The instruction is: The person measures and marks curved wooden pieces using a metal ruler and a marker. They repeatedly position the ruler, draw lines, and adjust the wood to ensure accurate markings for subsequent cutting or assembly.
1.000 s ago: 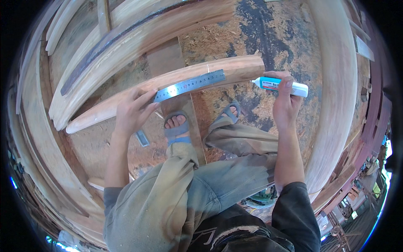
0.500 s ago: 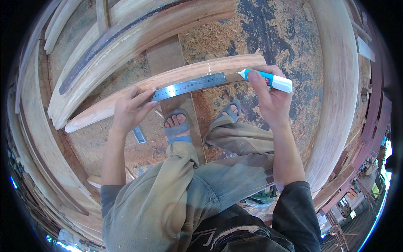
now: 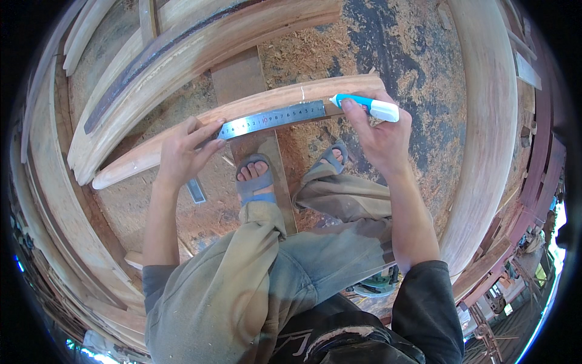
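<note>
The fingers of the right hand (image 3: 379,136) are pinched around a blue-and-white marker (image 3: 365,107), and its tip now sits down at the right end of the steel ruler (image 3: 273,119), just right of a short pale stroke already drawn across the curved wooden plank (image 3: 242,112) — a second ago the marker was held clear of the wood off to the right, and half a second ago it was only coming in over the ruler's end. So the pen has gone from carried to working at the ruler's edge. The left hand (image 3: 182,151) has hardly moved: its fingers are spread and pressed flat on the ruler's left end, pinning it along the plank without closing around anything. The ruler itself has stayed lying lengthwise on the plank's upper face. Judging from this, the measuring is settled and the marking is in hand. Below, the person's two sandalled feet (image 3: 254,179) stand on a dark board (image 3: 242,79) amid sawdust, with a small metal strip (image 3: 195,190) beside them — stacked curved timbers (image 3: 485,121) ring the spot.
</note>
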Demonstrator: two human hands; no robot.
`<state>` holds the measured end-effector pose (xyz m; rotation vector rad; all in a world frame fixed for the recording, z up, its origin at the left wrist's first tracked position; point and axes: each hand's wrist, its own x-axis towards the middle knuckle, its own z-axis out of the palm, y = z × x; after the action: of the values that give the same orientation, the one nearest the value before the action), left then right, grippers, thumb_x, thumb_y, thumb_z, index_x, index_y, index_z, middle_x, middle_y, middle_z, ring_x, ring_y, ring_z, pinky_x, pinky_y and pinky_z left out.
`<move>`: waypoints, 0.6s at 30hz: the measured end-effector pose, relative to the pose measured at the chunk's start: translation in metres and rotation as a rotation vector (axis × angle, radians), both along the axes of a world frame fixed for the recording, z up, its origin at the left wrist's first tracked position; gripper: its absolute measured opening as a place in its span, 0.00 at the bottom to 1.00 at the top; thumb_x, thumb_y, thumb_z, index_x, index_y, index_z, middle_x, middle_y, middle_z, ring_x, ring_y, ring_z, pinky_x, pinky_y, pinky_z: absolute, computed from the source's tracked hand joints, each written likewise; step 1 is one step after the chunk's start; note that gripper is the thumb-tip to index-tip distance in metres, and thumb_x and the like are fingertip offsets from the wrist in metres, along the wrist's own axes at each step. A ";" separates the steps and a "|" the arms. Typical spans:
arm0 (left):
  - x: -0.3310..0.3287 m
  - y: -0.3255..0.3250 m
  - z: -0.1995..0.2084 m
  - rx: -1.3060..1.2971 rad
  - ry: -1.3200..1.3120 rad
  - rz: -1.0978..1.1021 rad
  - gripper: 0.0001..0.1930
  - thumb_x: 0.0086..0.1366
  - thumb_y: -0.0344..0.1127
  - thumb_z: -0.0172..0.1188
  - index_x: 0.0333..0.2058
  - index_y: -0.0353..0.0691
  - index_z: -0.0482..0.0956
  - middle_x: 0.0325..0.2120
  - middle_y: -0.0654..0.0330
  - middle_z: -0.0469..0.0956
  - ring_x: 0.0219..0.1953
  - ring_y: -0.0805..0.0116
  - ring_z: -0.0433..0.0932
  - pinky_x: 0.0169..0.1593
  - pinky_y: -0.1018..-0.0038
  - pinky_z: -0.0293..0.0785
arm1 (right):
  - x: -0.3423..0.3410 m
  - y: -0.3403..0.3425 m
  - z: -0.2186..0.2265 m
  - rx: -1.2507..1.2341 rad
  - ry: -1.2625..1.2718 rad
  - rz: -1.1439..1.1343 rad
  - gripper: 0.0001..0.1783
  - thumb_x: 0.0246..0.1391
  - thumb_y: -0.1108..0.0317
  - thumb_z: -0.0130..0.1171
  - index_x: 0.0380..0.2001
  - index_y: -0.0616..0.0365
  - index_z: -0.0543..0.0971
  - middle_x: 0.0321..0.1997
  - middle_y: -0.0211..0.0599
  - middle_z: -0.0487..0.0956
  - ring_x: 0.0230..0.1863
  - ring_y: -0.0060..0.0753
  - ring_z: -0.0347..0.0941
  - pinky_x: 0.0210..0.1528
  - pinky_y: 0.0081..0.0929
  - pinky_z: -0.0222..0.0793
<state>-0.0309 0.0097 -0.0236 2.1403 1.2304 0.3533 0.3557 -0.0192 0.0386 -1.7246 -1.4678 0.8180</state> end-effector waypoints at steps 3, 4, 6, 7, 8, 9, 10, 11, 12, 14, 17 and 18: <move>0.000 0.000 0.000 -0.002 0.005 0.002 0.26 0.64 0.38 0.78 0.61 0.45 0.88 0.33 0.54 0.79 0.34 0.56 0.79 0.39 0.62 0.75 | 0.001 0.000 -0.004 0.010 -0.042 0.016 0.11 0.64 0.62 0.76 0.40 0.60 0.90 0.34 0.39 0.88 0.32 0.31 0.84 0.36 0.31 0.79; 0.000 0.000 0.000 0.000 0.005 -0.001 0.26 0.64 0.38 0.78 0.61 0.45 0.88 0.33 0.54 0.79 0.34 0.56 0.79 0.39 0.62 0.75 | 0.000 0.000 -0.004 0.011 -0.046 0.018 0.11 0.63 0.62 0.77 0.40 0.59 0.90 0.34 0.40 0.88 0.33 0.34 0.85 0.37 0.32 0.79; 0.001 0.000 0.001 0.000 0.009 -0.001 0.26 0.64 0.38 0.78 0.61 0.45 0.88 0.33 0.54 0.79 0.34 0.56 0.79 0.39 0.62 0.75 | -0.001 0.001 -0.005 0.034 -0.068 0.029 0.11 0.63 0.61 0.77 0.38 0.58 0.90 0.34 0.40 0.88 0.34 0.37 0.86 0.37 0.33 0.80; 0.001 -0.001 0.001 -0.002 0.014 0.002 0.26 0.64 0.38 0.78 0.61 0.45 0.88 0.33 0.54 0.79 0.34 0.56 0.79 0.39 0.62 0.75 | -0.002 0.001 -0.005 0.048 -0.076 0.035 0.11 0.62 0.61 0.77 0.38 0.58 0.90 0.34 0.40 0.89 0.34 0.38 0.86 0.37 0.34 0.80; 0.001 -0.001 0.002 -0.005 0.018 0.005 0.26 0.64 0.39 0.78 0.61 0.45 0.88 0.33 0.54 0.79 0.34 0.56 0.79 0.40 0.62 0.75 | -0.003 0.001 -0.004 0.043 -0.088 0.033 0.11 0.62 0.61 0.77 0.37 0.57 0.90 0.34 0.40 0.88 0.34 0.40 0.86 0.37 0.34 0.80; 0.002 -0.001 0.002 -0.006 0.017 0.007 0.26 0.64 0.38 0.78 0.61 0.45 0.88 0.33 0.54 0.78 0.34 0.56 0.79 0.40 0.62 0.75 | -0.003 0.002 -0.004 0.037 -0.099 0.031 0.11 0.62 0.61 0.77 0.36 0.57 0.90 0.34 0.40 0.88 0.34 0.41 0.86 0.37 0.35 0.80; 0.002 -0.002 0.002 -0.007 0.015 0.010 0.26 0.64 0.38 0.78 0.61 0.45 0.88 0.33 0.54 0.78 0.34 0.56 0.79 0.40 0.62 0.75 | -0.004 0.002 -0.003 0.032 -0.110 0.030 0.11 0.61 0.61 0.78 0.36 0.57 0.90 0.34 0.40 0.88 0.34 0.43 0.86 0.37 0.36 0.80; 0.002 -0.002 0.002 -0.009 0.010 0.013 0.26 0.64 0.38 0.78 0.61 0.45 0.88 0.33 0.54 0.78 0.34 0.56 0.79 0.40 0.62 0.75 | -0.004 0.002 -0.002 0.036 -0.119 0.033 0.11 0.61 0.61 0.78 0.35 0.57 0.90 0.34 0.40 0.88 0.34 0.43 0.85 0.37 0.36 0.80; 0.003 -0.002 0.002 -0.004 0.010 0.013 0.26 0.64 0.38 0.78 0.61 0.45 0.88 0.33 0.54 0.78 0.34 0.56 0.79 0.40 0.62 0.75 | -0.004 0.003 -0.002 0.041 -0.127 0.036 0.11 0.61 0.61 0.78 0.35 0.57 0.89 0.34 0.40 0.88 0.34 0.44 0.85 0.37 0.37 0.79; 0.003 -0.002 0.003 0.002 0.001 0.016 0.26 0.64 0.38 0.78 0.61 0.45 0.88 0.33 0.54 0.78 0.34 0.56 0.78 0.39 0.62 0.75 | -0.004 0.003 -0.001 0.049 -0.144 0.041 0.11 0.61 0.61 0.77 0.35 0.57 0.89 0.33 0.40 0.88 0.33 0.44 0.85 0.36 0.37 0.79; 0.003 -0.002 0.003 -0.008 -0.004 0.020 0.26 0.64 0.38 0.78 0.61 0.45 0.88 0.32 0.54 0.78 0.34 0.56 0.78 0.39 0.62 0.74 | -0.003 0.003 -0.002 0.050 -0.161 0.047 0.11 0.61 0.61 0.77 0.34 0.57 0.89 0.33 0.41 0.88 0.32 0.44 0.85 0.35 0.38 0.79; 0.003 -0.002 0.003 -0.010 -0.002 0.020 0.26 0.64 0.38 0.78 0.61 0.45 0.88 0.32 0.54 0.78 0.34 0.56 0.78 0.39 0.62 0.74 | -0.003 0.003 -0.003 0.044 -0.162 0.051 0.11 0.61 0.61 0.77 0.34 0.57 0.88 0.32 0.41 0.88 0.32 0.45 0.85 0.35 0.39 0.79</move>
<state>-0.0280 0.0074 -0.0206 2.1196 1.2509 0.3574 0.3526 -0.0159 0.0360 -1.7604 -1.6310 0.6803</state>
